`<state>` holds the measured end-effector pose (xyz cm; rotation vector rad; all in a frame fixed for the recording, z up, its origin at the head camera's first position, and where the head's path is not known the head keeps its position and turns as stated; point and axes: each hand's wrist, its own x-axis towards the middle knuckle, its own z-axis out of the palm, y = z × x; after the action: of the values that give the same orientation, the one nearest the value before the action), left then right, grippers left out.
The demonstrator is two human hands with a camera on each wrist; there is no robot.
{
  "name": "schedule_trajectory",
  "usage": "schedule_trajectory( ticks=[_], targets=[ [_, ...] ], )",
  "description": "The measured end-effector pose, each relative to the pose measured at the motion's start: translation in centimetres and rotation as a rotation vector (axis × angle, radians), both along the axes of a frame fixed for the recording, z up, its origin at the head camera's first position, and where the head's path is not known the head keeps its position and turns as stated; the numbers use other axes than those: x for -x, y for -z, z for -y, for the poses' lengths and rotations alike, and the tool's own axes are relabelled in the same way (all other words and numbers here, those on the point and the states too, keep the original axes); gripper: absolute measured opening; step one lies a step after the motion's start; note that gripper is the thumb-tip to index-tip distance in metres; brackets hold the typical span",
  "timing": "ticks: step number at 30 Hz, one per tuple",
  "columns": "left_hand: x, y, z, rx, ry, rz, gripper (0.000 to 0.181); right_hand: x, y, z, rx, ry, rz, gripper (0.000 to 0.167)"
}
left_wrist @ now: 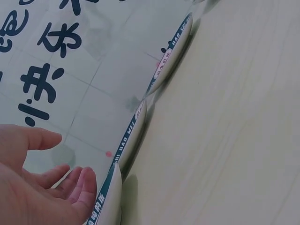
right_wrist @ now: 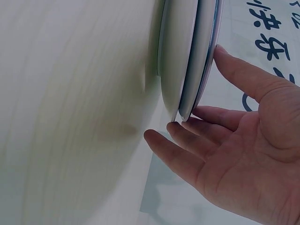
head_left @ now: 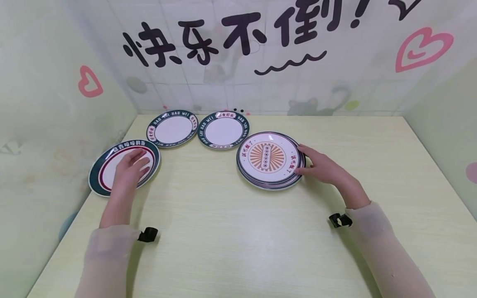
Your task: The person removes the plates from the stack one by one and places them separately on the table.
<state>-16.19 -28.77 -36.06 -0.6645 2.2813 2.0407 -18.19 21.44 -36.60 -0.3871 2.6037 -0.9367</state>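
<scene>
At the left, a plate with a broad green rim (head_left: pixel 97 176) and a red inner ring lies on the table. My left hand (head_left: pixel 128 167) is over it with loosely bent fingers and nothing held; the left wrist view shows the hand (left_wrist: pixel 47 183) beside the plate's edge. Right of centre stands a stack of plates, its top plate (head_left: pixel 266 157) white with an orange sunburst and red characters. My right hand (head_left: pixel 322 165) touches the stack's right edge. Seen from the right wrist, thumb and fairly straight fingers of that hand (right_wrist: pixel 248 136) meet the rims of the stacked plates (right_wrist: pixel 180 61).
Two smaller green-rimmed plates, one at the back left (head_left: pixel 173 129) and one beside it (head_left: pixel 223 131), lie near the back wall (head_left: pixel 238 93). The pale wooden table (head_left: pixel 238 240) extends in front. Light printed walls stand on both sides.
</scene>
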Motion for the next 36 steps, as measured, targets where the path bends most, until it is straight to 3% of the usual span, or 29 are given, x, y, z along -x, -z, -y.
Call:
schedule_trajectory(
  ticks=[11,23,36],
  targets=[
    [0.8,0.5,-1.8,0.071,0.085,-0.022,0.060,0.0,0.0,0.0,0.005,-0.001,0.004,0.080],
    [1.1,0.7,-4.1,0.157,0.225,-0.063,0.058,0.0,0.2,0.0,0.004,0.002,0.012,0.080],
    [1.7,1.8,-7.0,0.142,0.339,-0.065,0.058,0.1,0.3,-0.1,0.015,-0.003,0.009,0.080]
  ],
)
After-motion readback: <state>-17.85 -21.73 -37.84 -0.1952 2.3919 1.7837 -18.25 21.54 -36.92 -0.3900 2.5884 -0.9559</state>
